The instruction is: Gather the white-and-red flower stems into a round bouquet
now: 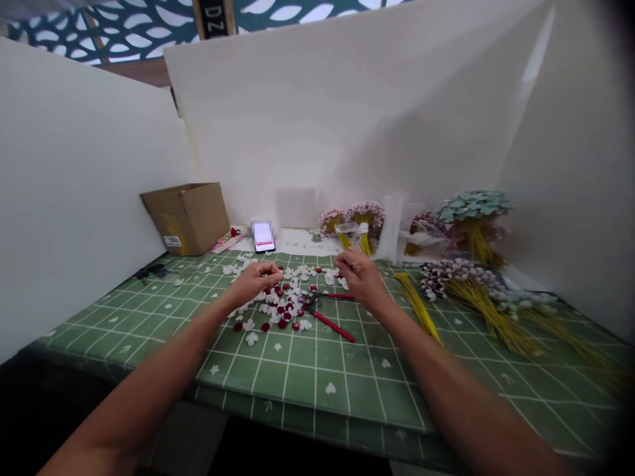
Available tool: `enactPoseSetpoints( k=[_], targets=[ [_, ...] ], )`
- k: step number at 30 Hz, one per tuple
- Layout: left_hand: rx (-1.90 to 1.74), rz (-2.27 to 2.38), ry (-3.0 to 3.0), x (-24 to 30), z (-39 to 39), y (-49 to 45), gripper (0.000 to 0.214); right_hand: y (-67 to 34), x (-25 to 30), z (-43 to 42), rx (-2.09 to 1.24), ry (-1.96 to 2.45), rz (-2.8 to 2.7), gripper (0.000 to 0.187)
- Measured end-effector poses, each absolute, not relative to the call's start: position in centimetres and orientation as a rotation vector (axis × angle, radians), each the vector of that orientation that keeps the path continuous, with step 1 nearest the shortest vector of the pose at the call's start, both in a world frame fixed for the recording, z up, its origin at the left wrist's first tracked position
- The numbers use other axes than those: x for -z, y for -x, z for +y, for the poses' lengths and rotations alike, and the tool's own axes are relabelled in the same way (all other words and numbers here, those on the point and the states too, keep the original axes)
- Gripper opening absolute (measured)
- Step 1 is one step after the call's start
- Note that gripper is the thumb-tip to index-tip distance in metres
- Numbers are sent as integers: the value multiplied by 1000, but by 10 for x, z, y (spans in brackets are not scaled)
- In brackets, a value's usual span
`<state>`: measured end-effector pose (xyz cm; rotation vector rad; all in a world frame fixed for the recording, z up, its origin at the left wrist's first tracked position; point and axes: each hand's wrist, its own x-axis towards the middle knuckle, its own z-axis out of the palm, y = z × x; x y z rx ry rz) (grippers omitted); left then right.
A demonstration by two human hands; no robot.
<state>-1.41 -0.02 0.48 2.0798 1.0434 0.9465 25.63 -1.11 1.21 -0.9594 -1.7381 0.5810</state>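
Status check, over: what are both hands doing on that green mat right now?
Left hand pinched shut over the white and red petals. Right hand curled, fingers closed, contents too small to tell. Red-handled pliers lie on the mat between both hands.

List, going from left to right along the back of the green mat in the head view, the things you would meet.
Cardboard box → phone → pink flower bunches with yellow stems → clear plastic wrap → teal flower bunch.
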Motion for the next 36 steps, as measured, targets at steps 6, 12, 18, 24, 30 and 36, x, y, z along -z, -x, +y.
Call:
enactPoseSetpoints(
  k=[6, 12, 18, 24, 30, 36],
  targets=[
    [-1154, 1178, -2002, 1, 7, 18, 21, -253, -12, -15, -693, 962, -1786, 22],
    [-1639, 1211, -2631, -4, 5, 19, 15, -251, 7, -6, -1020, 1027, -1816, 36],
    [-1328, 1161, -2304, -5, -1, 13, 22, -253, -1, -5, -748, 1033, -1718, 24],
    [-821, 995, -1685, 2, 5, 15, 25, -251, -16, -21, -522, 941, -1728, 21],
    [-1616, 1213, -2363, -3, 4, 19, 15, -251, 0, -9, -803, 1001, -1802, 32],
    [-1563, 1108, -2460, -6, 1, 17, 15, -253, 3, -5, -737, 1055, -1813, 25]
  ],
)
